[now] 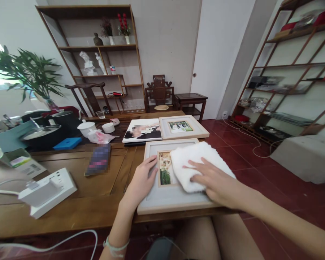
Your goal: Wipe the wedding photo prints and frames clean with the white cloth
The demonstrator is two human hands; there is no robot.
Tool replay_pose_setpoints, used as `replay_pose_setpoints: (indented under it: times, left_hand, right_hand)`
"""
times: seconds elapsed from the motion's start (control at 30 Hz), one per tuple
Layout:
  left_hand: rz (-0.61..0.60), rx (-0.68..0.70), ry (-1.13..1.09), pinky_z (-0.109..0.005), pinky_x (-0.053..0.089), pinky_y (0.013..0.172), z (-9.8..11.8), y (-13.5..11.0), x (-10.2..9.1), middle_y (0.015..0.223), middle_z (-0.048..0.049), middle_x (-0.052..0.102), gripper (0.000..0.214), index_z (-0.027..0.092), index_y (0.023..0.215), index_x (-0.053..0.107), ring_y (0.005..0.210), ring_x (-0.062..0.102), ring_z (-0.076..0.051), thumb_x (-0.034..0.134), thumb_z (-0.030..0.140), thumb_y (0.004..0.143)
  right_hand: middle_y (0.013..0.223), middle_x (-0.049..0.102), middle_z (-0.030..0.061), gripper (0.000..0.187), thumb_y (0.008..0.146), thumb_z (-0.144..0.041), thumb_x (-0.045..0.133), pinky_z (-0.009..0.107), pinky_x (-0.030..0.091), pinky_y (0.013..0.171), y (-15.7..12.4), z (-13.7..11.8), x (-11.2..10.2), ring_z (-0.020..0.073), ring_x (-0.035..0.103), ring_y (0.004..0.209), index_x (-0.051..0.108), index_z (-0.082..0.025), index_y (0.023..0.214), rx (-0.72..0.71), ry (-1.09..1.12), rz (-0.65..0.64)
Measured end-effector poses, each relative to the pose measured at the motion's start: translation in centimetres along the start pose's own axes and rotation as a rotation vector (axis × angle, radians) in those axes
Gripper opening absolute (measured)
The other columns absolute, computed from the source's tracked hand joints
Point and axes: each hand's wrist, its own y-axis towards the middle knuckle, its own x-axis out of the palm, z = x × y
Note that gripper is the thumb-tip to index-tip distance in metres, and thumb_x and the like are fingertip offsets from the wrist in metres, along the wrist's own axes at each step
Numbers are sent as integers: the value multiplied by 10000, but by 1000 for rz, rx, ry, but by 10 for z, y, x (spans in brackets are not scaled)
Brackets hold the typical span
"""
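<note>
A picture frame (pixel 162 204) with a pale wooden rim lies flat at the table's front edge. Its inner photo (pixel 164 173) is partly covered by a folded, fluffy white towel (pixel 199 153). My right hand (pixel 215 180) grips the towel from above, its fingers bent and pressed into the cloth. Over the frame's left rim rests my left hand (pixel 141 178), open, with thumb and fingers lying apart. Behind this frame are a second framed photo (pixel 203 130) and a black-and-white picture panel (pixel 158 134).
On the left of the wooden table (pixel 97 206) stand a white power strip (pixel 56 196), an opened box (pixel 27 168), a blue block (pixel 67 143), a black pan (pixel 43 133) and a white pot (pixel 86 128). A pixelated packet (pixel 99 159) lies nearer the middle.
</note>
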Motion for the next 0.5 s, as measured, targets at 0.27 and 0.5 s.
replay_pose_setpoints:
  times: [0.27,0.5]
  left_hand:
    - [-43,4,9,-400,387,1047,2,0,1,1316,-96,549,365,148,1178,608,1204,520,-223,407,224,883]
    - [-61,-7,35,-399,363,1065,3,-1,1,1355,-104,510,390,135,1224,567,1242,483,-224,392,235,890]
  right_hand:
    - [1383,461,107,614,559,15,402,473,235,1089,-14,-26,-13,222,328,1322,609,-194,1098,62,37,-68]
    - [1357,469,173,567,658,21,385,541,283,1030,43,65,-4,297,360,1295,567,-126,1174,195,-214,173]
